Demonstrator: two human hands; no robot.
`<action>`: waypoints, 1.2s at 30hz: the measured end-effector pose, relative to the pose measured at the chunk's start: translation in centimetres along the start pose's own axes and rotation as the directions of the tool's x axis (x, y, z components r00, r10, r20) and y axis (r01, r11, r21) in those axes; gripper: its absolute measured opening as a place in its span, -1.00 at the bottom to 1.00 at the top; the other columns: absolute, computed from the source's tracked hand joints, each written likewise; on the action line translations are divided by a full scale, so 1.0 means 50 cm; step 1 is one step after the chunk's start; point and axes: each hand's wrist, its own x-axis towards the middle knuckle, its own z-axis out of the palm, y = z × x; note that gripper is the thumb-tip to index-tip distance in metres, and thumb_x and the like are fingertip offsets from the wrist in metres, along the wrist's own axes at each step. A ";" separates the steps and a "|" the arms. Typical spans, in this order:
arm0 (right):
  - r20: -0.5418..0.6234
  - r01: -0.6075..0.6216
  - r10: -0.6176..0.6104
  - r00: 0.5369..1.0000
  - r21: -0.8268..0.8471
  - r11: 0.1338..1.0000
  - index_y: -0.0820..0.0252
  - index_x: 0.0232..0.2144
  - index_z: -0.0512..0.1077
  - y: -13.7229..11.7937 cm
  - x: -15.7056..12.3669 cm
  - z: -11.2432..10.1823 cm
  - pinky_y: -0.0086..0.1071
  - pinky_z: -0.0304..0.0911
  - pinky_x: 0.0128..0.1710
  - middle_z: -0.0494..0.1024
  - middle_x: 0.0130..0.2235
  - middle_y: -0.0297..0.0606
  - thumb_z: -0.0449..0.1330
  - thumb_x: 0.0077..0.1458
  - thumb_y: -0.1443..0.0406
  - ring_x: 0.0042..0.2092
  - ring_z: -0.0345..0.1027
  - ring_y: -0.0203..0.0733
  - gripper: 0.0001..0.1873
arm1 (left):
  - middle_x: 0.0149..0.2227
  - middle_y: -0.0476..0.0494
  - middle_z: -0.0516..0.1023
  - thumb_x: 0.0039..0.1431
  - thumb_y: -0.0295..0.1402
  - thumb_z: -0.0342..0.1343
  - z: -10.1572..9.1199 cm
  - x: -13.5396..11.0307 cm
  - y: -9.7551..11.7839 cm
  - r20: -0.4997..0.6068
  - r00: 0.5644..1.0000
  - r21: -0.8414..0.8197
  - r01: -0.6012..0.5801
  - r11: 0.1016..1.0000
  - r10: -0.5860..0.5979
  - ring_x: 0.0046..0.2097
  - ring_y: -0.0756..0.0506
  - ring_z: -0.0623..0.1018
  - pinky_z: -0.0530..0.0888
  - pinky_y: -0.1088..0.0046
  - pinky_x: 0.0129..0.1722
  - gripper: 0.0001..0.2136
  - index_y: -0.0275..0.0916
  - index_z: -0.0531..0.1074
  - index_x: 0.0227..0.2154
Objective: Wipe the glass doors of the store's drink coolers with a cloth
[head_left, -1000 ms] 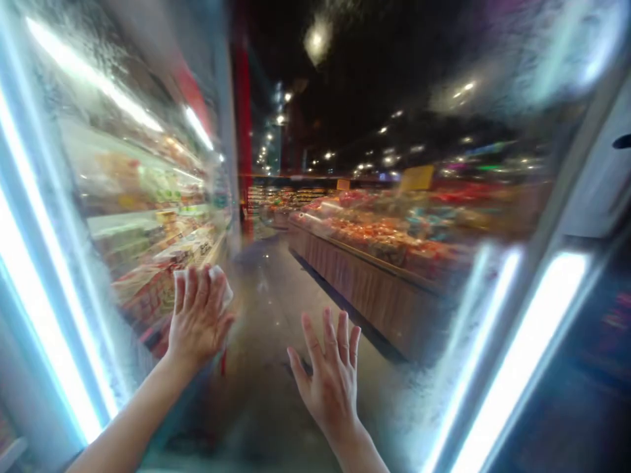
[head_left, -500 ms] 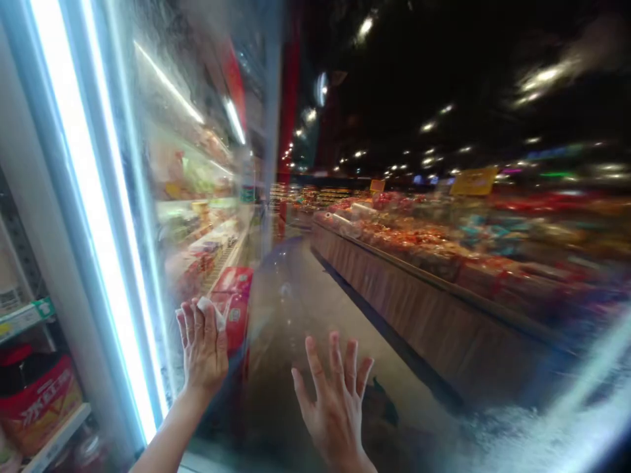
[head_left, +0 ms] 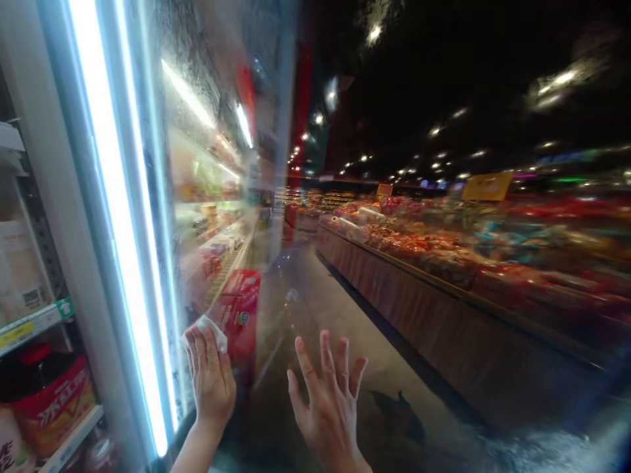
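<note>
- The left hand (head_left: 213, 387) holds a white cloth (head_left: 215, 334) beneath its joined fingers, up against or just before the misted glass pane (head_left: 542, 443); contact is hard to tell.
- The right hand (head_left: 329, 404) is open, all 5 digits spread, nothing visible in it.
- The cloth sits left of the right hand, near the bright light tube (head_left: 111, 190).
- Past the hands: red packaging (head_left: 241, 328) and a wood-sided bench (head_left: 394, 287) heaped with blurred goods.
- Far left: a red-labelled container (head_left: 56, 407) on a shelf (head_left: 73, 437).
</note>
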 end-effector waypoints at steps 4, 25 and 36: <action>-0.006 0.022 -0.022 1.000 0.013 1.000 -0.02 0.46 -0.01 0.002 -0.010 0.009 0.36 -0.30 0.42 -0.12 0.51 -0.17 0.15 0.31 0.31 0.51 -0.35 0.23 -0.23 | 0.51 -0.23 -0.17 0.32 -0.51 -0.01 -0.005 -0.040 -0.021 -0.021 1.000 -0.018 -0.007 1.000 0.006 0.51 -0.22 -0.13 -0.02 -0.09 0.46 -0.28 -0.18 -0.17 0.46; -0.328 0.094 0.024 0.944 0.337 0.937 0.26 0.42 0.08 0.141 0.020 -0.161 0.04 0.35 0.24 0.11 0.44 -0.01 0.02 0.29 0.44 0.43 0.06 0.13 -0.33 | 0.43 -0.25 0.16 0.39 -0.49 -0.08 0.074 0.114 0.394 -0.051 0.745 -0.416 -0.621 0.664 0.665 0.47 -0.16 0.05 0.26 0.22 0.40 -0.41 -0.30 -0.02 0.43; 0.011 -0.031 0.031 0.999 -0.024 0.999 0.24 0.49 -0.20 0.282 -0.009 -0.186 0.14 0.15 0.35 -0.11 0.50 0.02 -0.32 0.42 -0.07 0.50 -0.20 0.17 -0.21 | 0.46 -0.23 0.08 0.28 -0.44 0.07 0.065 0.162 0.459 -0.016 0.655 -0.315 -0.721 0.618 0.756 0.50 -0.26 -0.06 -0.16 -0.03 0.49 -0.35 -0.22 0.08 0.41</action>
